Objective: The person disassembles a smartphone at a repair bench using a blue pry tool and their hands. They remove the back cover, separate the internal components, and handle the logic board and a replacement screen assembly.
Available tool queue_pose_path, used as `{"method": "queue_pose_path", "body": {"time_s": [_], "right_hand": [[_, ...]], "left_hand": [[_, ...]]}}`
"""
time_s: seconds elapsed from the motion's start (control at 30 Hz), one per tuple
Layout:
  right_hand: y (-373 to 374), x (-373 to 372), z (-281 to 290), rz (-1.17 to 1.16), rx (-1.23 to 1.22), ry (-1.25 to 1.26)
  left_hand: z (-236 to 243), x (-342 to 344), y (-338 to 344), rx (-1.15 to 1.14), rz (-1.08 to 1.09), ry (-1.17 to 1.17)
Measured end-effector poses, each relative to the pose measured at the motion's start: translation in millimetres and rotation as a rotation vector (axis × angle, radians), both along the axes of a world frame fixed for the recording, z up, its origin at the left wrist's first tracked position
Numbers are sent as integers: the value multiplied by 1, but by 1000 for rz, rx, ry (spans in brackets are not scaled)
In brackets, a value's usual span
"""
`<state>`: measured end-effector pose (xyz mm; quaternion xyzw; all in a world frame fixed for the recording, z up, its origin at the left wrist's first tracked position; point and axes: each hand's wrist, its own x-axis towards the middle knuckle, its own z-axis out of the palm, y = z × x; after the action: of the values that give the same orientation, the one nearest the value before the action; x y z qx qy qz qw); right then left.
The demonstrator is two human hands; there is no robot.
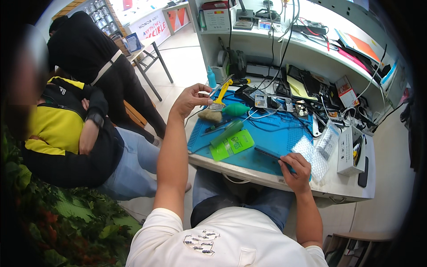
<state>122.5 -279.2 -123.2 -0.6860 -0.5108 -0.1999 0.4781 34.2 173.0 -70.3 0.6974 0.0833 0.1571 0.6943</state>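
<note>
My left hand (pixel 191 100) is raised over the left part of the blue work mat (pixel 262 167), thumb and fingers closed on a thin grey tool (pixel 221 86) that looks like tweezers. Just beyond those fingers lies a yellow-handled brush (pixel 219 103) with pale bristles, and beside it a green rubber blower bulb (pixel 235 109). Near the mat's front edge, my right hand (pixel 296 171) grips a slim dark phone (pixel 267 152), seen nearly edge-on and tilted. Between the hands are a bright green packet (pixel 235 147) and a green-handled tool (pixel 227 133).
Bubble wrap (pixel 311 155), a white box of tools (pixel 350 153) and a black phone (pixel 363 172) are at the right. Phone parts and cables crowd the back below a shelf (pixel 267 38). A seated person (pixel 66 133) and another bending person (pixel 84 49) are close on the left.
</note>
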Motion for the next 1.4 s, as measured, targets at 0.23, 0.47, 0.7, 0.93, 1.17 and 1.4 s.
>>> {"method": "queue_pose_path", "body": {"time_s": [0.23,0.47,0.7,0.93,1.17,1.4], "right_hand": [[0,2,-4,8,10,3],[-1,-1,-3,8,18,3],[-2,2,-6,23,14,20],[-3,3,0,2,-10,-16],[-7,7,-13,33,-7,61],[-7,8,-11,28,-15,41]], "left_hand": [[2,1,-14,149,202,-139],[-1,-3,-13,340,267,-203],[-13,5,-3,371,286,-138],[-40,65,29,789,295,175],[-18,89,-15,1018,281,347],[10,41,-79,1246,458,-118]]}}
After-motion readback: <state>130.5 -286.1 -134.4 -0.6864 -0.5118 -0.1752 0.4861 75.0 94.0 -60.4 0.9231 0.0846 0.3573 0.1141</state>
